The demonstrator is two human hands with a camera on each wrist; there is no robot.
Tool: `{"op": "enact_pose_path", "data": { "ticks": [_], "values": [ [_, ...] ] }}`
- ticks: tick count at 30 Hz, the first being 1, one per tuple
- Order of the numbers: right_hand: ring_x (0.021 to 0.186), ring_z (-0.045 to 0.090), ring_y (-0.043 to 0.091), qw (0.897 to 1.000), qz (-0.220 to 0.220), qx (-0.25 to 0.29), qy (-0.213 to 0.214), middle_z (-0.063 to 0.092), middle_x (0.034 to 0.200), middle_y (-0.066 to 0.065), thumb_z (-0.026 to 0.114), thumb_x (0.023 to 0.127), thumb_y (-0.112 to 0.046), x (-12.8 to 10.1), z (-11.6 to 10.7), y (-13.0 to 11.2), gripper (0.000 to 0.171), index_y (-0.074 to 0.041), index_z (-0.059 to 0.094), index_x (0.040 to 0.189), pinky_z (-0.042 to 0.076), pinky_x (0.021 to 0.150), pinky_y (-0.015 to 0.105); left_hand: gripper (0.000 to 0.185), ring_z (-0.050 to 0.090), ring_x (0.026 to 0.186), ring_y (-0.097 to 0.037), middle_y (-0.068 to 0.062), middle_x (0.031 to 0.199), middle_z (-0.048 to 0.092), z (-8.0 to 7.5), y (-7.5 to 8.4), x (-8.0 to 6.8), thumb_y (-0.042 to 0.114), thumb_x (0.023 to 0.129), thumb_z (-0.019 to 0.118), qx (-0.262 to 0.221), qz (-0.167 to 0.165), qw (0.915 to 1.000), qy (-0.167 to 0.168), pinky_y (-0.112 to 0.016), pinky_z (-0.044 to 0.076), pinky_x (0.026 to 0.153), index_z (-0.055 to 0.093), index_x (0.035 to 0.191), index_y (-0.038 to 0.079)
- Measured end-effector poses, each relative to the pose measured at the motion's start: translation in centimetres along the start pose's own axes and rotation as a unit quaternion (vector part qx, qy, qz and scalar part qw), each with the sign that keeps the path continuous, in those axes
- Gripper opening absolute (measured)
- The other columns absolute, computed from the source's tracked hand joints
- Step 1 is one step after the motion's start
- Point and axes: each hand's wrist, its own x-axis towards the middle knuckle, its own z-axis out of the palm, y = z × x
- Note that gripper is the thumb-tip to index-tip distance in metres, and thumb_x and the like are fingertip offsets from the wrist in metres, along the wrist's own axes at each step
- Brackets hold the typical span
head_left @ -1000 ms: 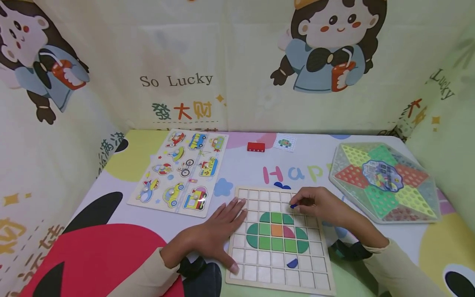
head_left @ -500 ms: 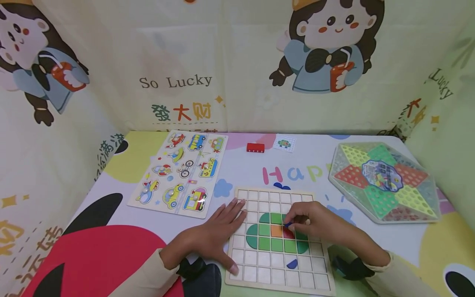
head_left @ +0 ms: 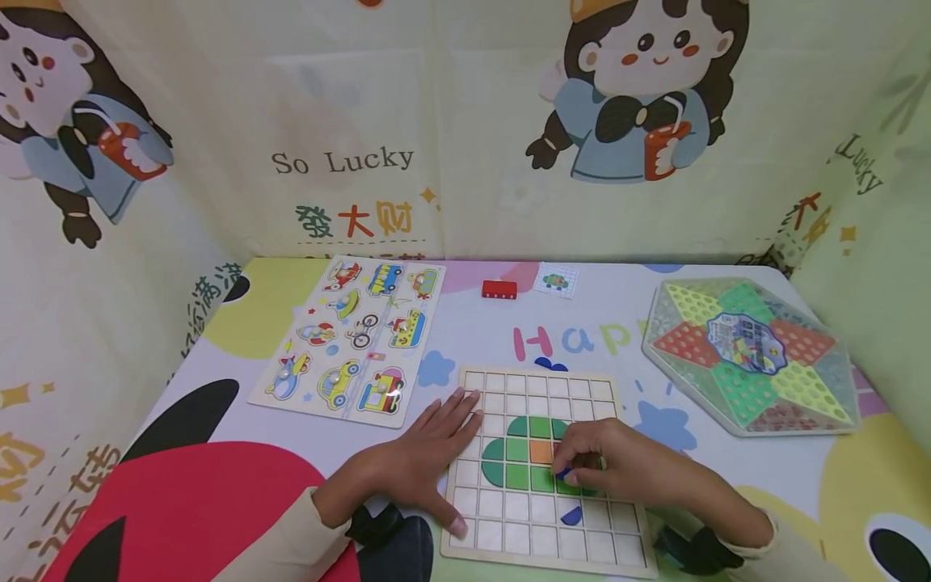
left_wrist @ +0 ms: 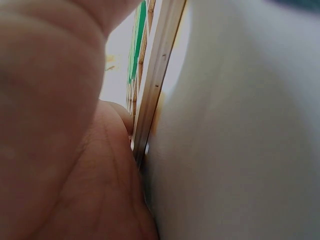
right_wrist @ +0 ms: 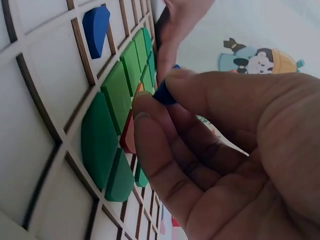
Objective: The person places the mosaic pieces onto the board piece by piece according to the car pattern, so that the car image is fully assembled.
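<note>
"So Lucky" is printed in dark letters on the cream cartoon-printed backdrop cloth [head_left: 436, 121], with "發大财" in coloured characters beneath it. "Lucky" is repeated on the right side panel [head_left: 865, 210]. "Hap" can be read in coloured letters on the patterned desk cover [head_left: 480, 331].

The grid board [head_left: 541, 540] is showing pale, matt wood; the green tiles [right_wrist: 107, 135] are looking smooth and painted.

Blue piece [right_wrist: 164, 95] mostly hidden within right hand [head_left: 598, 461]
</note>
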Motion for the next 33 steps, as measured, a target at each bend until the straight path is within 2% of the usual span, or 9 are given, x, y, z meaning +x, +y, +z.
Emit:
{"op": "enact_pose_path", "data": {
  "ticks": [11, 18, 20, 28, 33],
  "values": [
    [0.084, 0.056, 0.002, 0.999, 0.007, -0.016, -0.040, 0.063, 0.094, -0.016, 0.071, 0.089, -0.007, -0.4, 0.8, -0.2, 0.014, -0.020, 0.075, 0.094, 0.052, 0.070, 0.022, 0.123, -0.022, 0.144, -0.017, 0.001, 0.162, -0.013, 0.0, 0.0, 0.0, 0.066, 0.068, 0.075, 0.008, -0.001, 1.0000, 0.000, -0.047, -0.007, 0.115, 0.007, 0.158, 0.014],
    [0.086, 0.054, 0.001, 0.999, 0.012, -0.036, -0.039, 0.060, 0.093, -0.018, 0.072, 0.088, -0.008, -0.7, 1.3, -0.3, 0.016, -0.022, 0.076, 0.093, 0.050, 0.075, 0.023, 0.124, -0.023, 0.143, -0.016, 0.002, 0.162, -0.014, 0.0, -0.1, 0.0, 0.067, 0.069, 0.075, 0.005, -0.005, 1.0000, -0.003, -0.046, -0.008, 0.115, 0.007, 0.158, 0.014],
    [0.084, 0.053, 0.001, 0.999, 0.010, -0.037, -0.038, 0.060, 0.092, -0.018, 0.072, 0.088, -0.008, -0.7, 1.4, -0.3, 0.015, -0.021, 0.076, 0.093, 0.050, 0.071, 0.022, 0.124, -0.023, 0.143, -0.016, 0.002, 0.162, -0.014, 0.0, -0.1, 0.0, 0.067, 0.069, 0.075, 0.005, -0.005, 1.0000, -0.003, -0.046, -0.007, 0.115, 0.007, 0.158, 0.014],
    [0.099, 0.055, 0.006, 0.998, 0.010, -0.056, -0.028, 0.058, 0.095, -0.018, 0.072, 0.088, -0.009, -0.7, 1.6, 0.0, 0.015, -0.023, 0.076, 0.093, 0.051, 0.077, 0.024, 0.124, -0.023, 0.143, -0.016, 0.002, 0.162, -0.015, 0.1, -0.3, 0.1, 0.068, 0.069, 0.073, 0.012, -0.003, 0.9999, -0.003, -0.045, -0.008, 0.115, 0.005, 0.158, 0.015],
    [0.093, 0.057, 0.004, 0.998, 0.001, -0.055, -0.025, 0.061, 0.094, -0.018, 0.071, 0.090, -0.009, -0.8, 1.5, 0.0, 0.015, -0.023, 0.074, 0.094, 0.052, 0.076, 0.024, 0.124, -0.022, 0.144, -0.017, 0.002, 0.162, -0.014, 0.0, -0.1, 0.1, 0.068, 0.069, 0.073, 0.012, -0.004, 0.9999, -0.003, -0.045, -0.008, 0.115, 0.006, 0.158, 0.014]
  ]
}}
